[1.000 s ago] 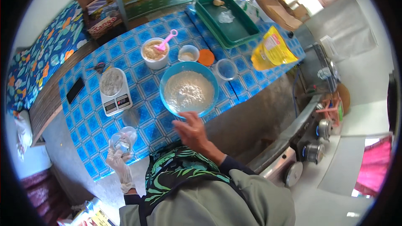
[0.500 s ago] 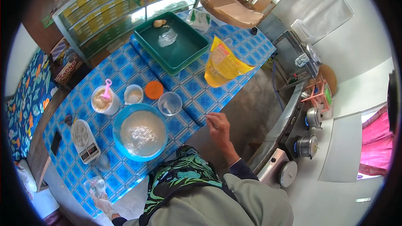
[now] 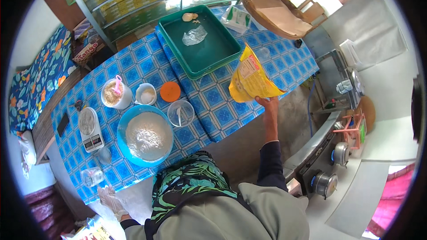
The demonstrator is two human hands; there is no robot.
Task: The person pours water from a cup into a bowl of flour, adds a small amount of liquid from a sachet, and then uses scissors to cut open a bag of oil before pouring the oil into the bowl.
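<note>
My right hand (image 3: 268,105) grips the lower edge of a yellow plastic bag (image 3: 255,80), which stands near the table's right front edge. My left hand (image 3: 111,202), in a thin clear glove, hangs beside the front left table edge with its fingers stretched out, holding nothing. Just beyond its fingertips sits a clear container (image 3: 92,176). A blue basin (image 3: 122,140) with white flour (image 3: 149,138) in it stands in front of me. Around it are a white tub (image 3: 124,100) of tan powder with a pink scoop (image 3: 118,84), a white cup (image 3: 145,94), an orange lid (image 3: 170,91) and a clear plastic tub (image 3: 181,114).
A white kitchen scale (image 3: 92,140), another clear vessel (image 3: 104,156) and a dark phone (image 3: 63,125) lie at the left. Behind stands a green tray (image 3: 218,64), with a woven basket (image 3: 284,29) at the far right. Pots (image 3: 325,184) sit on the stove to my right.
My right hand has reached forward and taken hold of the yellow bag, whose near corner has shifted toward me. My left hand has come away from the clear container. The view has turned slightly.
</note>
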